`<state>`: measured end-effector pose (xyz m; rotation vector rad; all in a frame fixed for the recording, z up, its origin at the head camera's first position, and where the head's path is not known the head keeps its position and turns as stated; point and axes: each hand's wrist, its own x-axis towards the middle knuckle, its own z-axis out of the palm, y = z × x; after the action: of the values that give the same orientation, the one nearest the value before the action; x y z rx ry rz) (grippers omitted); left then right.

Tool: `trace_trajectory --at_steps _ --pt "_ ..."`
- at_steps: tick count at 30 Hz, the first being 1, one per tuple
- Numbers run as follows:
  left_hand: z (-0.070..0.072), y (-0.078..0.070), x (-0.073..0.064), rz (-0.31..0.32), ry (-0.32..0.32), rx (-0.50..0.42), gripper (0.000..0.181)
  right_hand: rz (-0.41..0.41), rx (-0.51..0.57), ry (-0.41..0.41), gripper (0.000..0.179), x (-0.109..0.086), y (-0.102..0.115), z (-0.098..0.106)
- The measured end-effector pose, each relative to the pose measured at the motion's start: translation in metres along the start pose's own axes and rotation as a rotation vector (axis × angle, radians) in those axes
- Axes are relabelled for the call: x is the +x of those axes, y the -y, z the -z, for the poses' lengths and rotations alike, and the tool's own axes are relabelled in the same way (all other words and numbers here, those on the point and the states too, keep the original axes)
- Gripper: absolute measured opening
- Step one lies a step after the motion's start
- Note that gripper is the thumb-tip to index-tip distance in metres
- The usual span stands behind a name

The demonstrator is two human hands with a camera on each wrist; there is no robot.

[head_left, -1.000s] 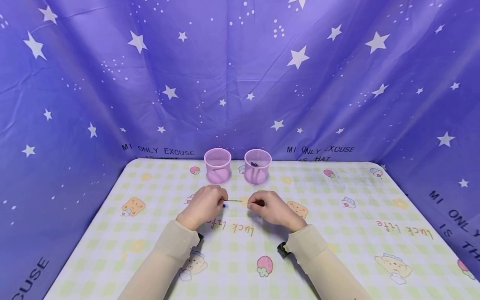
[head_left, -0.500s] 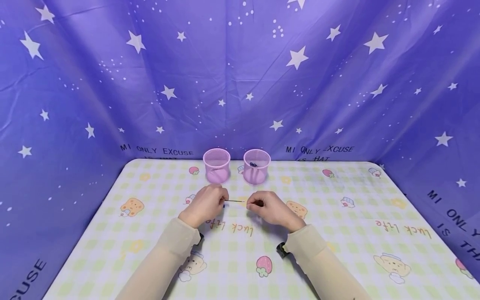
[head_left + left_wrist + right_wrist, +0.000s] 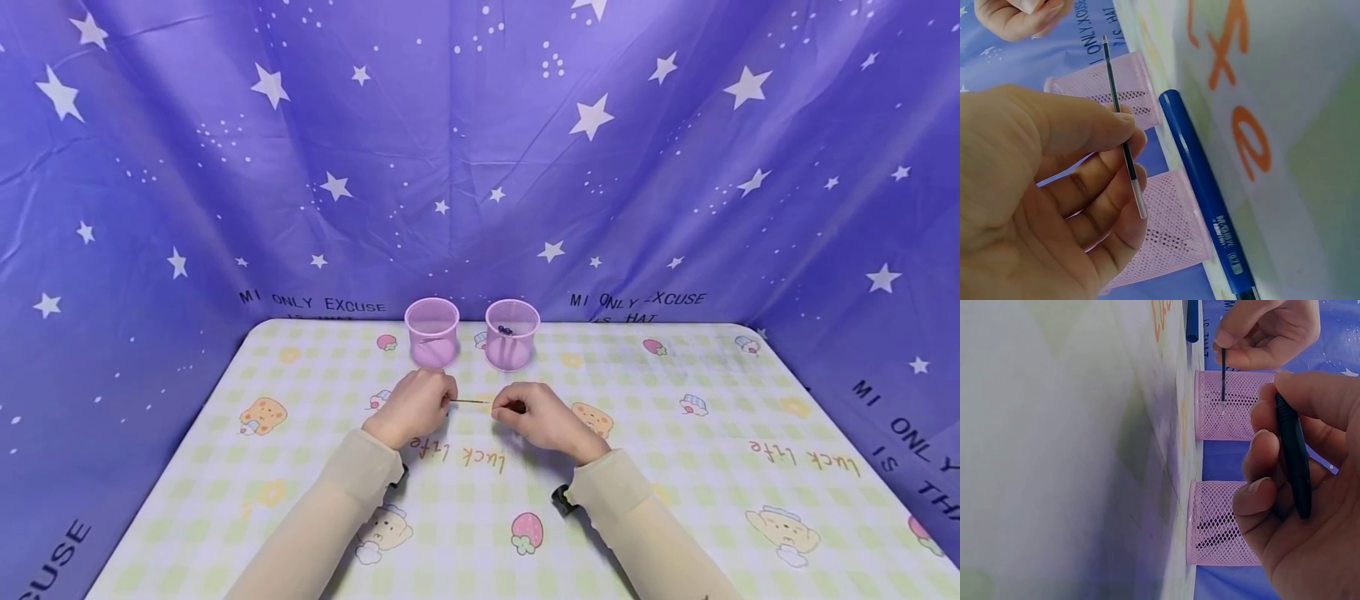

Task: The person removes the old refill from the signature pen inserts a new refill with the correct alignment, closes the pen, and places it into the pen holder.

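Observation:
My left hand pinches a thin dark pen refill between thumb and fingers. Its metal tip points toward my right hand, and the other end is clear and colourless. In the right wrist view, my right fingers hold a short black pen grip section, ribbed at one end. Between the refill's tip and the right fingertips there is a small gap. On the table beside the left hand lies a blue pen barrel with white print; in the head view the left hand hides it.
Two pink mesh cups stand behind the hands, the left cup and the right cup. Small dark items show in the right one. A checked, cartoon-printed cloth covers the table; a blue starry curtain hangs around it.
My left hand has shifted slightly rightward with the refill, nearer the right hand. The blue bit seen under it earlier is now covered. My right hand is almost still.

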<state>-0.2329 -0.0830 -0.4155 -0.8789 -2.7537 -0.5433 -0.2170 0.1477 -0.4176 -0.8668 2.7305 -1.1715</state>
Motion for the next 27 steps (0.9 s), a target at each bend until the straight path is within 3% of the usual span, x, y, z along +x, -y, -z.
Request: trace_trajectory --at_steps 12,27 --pt "-0.0031 0.0029 0.0019 0.027 0.048 -0.055 0.02 -0.002 0.007 0.009 0.008 0.0 -0.0001 -0.0012" --pt "-0.005 0.0044 0.0058 0.065 0.106 -0.028 0.022 -0.01 0.003 0.006 0.008 0.0 0.0011 0.0001"
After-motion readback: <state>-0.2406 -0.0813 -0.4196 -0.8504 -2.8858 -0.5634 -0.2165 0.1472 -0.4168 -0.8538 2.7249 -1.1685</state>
